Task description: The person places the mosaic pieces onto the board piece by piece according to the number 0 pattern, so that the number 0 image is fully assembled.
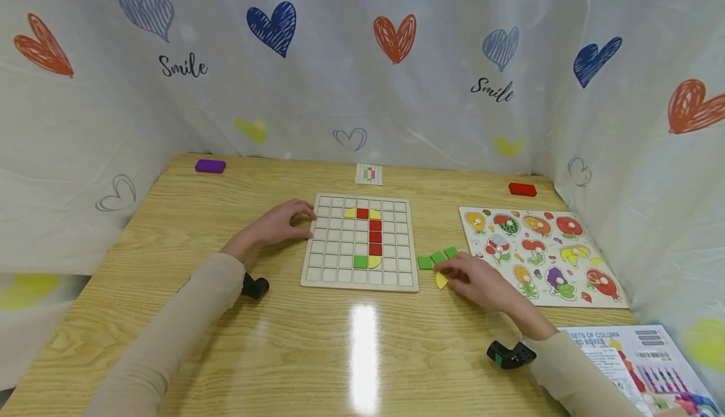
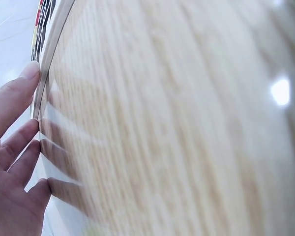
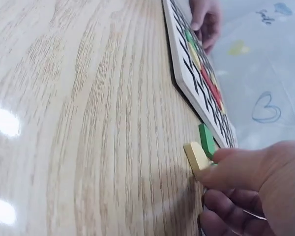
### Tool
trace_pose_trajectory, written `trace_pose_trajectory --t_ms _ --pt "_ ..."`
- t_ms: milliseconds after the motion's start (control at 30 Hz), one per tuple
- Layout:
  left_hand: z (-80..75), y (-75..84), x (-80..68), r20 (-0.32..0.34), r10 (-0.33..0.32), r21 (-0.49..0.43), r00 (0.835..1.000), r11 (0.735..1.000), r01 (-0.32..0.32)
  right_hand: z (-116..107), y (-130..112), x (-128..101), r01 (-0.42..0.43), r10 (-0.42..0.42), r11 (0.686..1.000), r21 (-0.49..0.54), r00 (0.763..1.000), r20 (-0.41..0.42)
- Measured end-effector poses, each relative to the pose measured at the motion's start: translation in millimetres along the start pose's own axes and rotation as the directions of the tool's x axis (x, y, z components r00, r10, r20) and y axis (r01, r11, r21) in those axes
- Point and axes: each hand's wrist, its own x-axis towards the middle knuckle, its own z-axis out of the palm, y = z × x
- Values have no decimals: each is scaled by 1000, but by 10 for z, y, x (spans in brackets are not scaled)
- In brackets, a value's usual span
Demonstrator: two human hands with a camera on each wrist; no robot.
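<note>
A wooden grid board holds red squares, a green square and yellow rounded pieces. My left hand rests its fingertips and thumb against the board's left edge; the left wrist view shows the fingers fairly straight along that rim. Right of the board, my right hand bends its thumb and fingers over loose green squares and a yellow rounded piece. In the right wrist view its fingertips meet beside the yellow piece and a green square; whether they pinch one is hidden.
A small pattern card lies behind the board. To the right are a fruit puzzle board and a printed sheet or box. A purple block and a red block lie near the back corners.
</note>
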Motion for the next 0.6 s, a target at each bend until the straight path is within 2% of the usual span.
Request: trace_pose_trajectory --t_ms 133,267,600 --pt "3 -10 -7 -5 6 1 1000 1000 -6 39 -23 9 -28 28 999 22 1000 -13" --pt "11 -22 -9 -6 5 -2 1000 1000 -5 68 -53 12 -10 11 999 31 1000 -9" --pt "13 -43 8 -5 -2 6 1000 1000 2 43 -104 33 56 -59 995 -88 998 -29"
